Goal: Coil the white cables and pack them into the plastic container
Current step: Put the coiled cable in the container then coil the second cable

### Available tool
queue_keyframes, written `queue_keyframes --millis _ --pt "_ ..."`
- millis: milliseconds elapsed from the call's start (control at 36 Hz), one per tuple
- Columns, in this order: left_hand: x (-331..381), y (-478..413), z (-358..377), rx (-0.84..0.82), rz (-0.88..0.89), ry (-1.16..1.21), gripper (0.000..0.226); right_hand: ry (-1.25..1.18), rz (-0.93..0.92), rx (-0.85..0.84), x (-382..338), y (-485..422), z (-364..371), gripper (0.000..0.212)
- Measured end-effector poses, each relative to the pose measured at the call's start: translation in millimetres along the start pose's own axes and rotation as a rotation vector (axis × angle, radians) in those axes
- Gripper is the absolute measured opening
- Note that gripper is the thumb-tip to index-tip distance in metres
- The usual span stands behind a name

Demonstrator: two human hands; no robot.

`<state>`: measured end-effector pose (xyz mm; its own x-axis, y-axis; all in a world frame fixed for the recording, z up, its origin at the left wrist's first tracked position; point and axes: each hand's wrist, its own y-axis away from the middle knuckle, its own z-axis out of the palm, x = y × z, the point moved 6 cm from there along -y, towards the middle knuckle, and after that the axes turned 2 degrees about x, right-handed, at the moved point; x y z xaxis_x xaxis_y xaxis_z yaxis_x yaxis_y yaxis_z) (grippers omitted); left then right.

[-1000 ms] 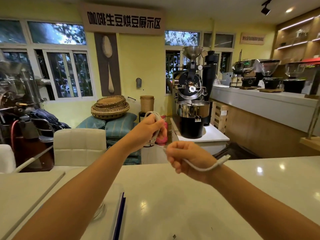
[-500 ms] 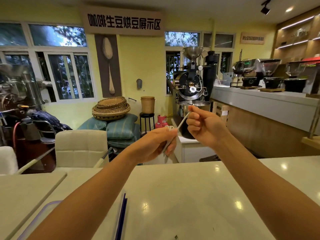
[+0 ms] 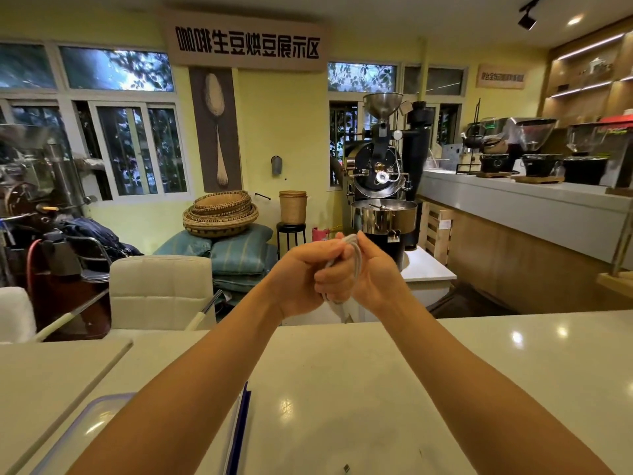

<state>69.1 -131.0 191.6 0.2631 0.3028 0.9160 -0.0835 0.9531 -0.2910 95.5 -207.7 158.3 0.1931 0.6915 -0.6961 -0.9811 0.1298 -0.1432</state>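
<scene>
Both my hands are raised together above the far edge of the white counter (image 3: 376, 389). My left hand (image 3: 298, 275) and my right hand (image 3: 370, 272) are pressed against each other, both closed around a bundled white cable (image 3: 354, 255). Loops of the cable show between the hands at the top, and a short end hangs out below them. The clear plastic container (image 3: 99, 419), with a blue-edged rim, sits on the counter at the lower left, mostly hidden under my left forearm.
A blue-edged flat lid or sheet (image 3: 239, 426) lies beside the container. A white padded chair (image 3: 161, 289) stands beyond the counter. A coffee roaster (image 3: 380, 197) and a long bar counter (image 3: 531, 207) are further back.
My right hand, which was raised and pulling a cable strand away from the left, has come back down against the left hand. The cable is now bunched between both hands.
</scene>
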Motion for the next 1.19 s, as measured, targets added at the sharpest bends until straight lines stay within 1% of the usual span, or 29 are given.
queue_keyframes --millis 56,139,250,278,333,417,472,556,639,806,889,972,1028,1083,1139,1194 --pt "4 1 -2 -0.003 0.043 0.077 0.013 -0.003 0.001 -0.005 8 -1 -2 0.042" --pt "9 3 -10 0.005 0.079 0.241 0.016 0.009 -0.044 0.028 11 -2 -5 0.036" --pt "11 4 -21 0.084 0.131 0.265 0.015 -0.012 -0.097 0.089 14 0 -5 0.031" --pt "12 5 -22 0.116 0.143 0.264 0.015 -0.024 -0.107 0.097 15 0 -4 0.029" --pt "13 6 -29 0.243 0.162 0.253 0.016 -0.057 -0.119 0.125 15 2 -3 0.026" --pt "15 10 -35 0.41 0.158 0.245 0.036 -0.113 -0.137 0.178 15 7 -3 0.023" --pt "16 13 -40 0.492 0.132 0.197 0.042 -0.14 -0.158 0.202 13 10 -2 0.021" --pt "15 17 -46 0.575 0.083 0.132 0.042 -0.157 -0.182 0.217 11 14 2 0.019" --pt "14 20 -53 0.667 0.074 0.076 0.04 -0.179 -0.188 0.199 11 17 5 0.016" --pt "9 22 -59 0.808 0.089 0.137 0.044 -0.209 -0.184 0.16 18 18 4 0.011" --pt "6 24 -61 0.888 0.081 0.087 0.044 -0.184 -0.191 0.183 20 19 2 0.011" --pt "4 23 -59 0.927 0.069 0.036 0.041 -0.165 -0.217 0.206 19 21 1 0.013" --pt "4 24 -60 0.954 0.065 0.04 0.04 -0.133 -0.227 0.206 20 22 0 0.014" --pt "5 25 -62 0.963 0.086 0.117 0.04 -0.018 -0.246 0.196 19 23 -2 0.017" --pt "7 26 -66 0.958 0.121 0.241 0.041 0.18 -0.288 0.182 18 26 -3 0.018" --pt "6 29 -69 0.963 0.127 0.319 0.04 0.474 -0.385 0.181 13 30 -4 0.015"
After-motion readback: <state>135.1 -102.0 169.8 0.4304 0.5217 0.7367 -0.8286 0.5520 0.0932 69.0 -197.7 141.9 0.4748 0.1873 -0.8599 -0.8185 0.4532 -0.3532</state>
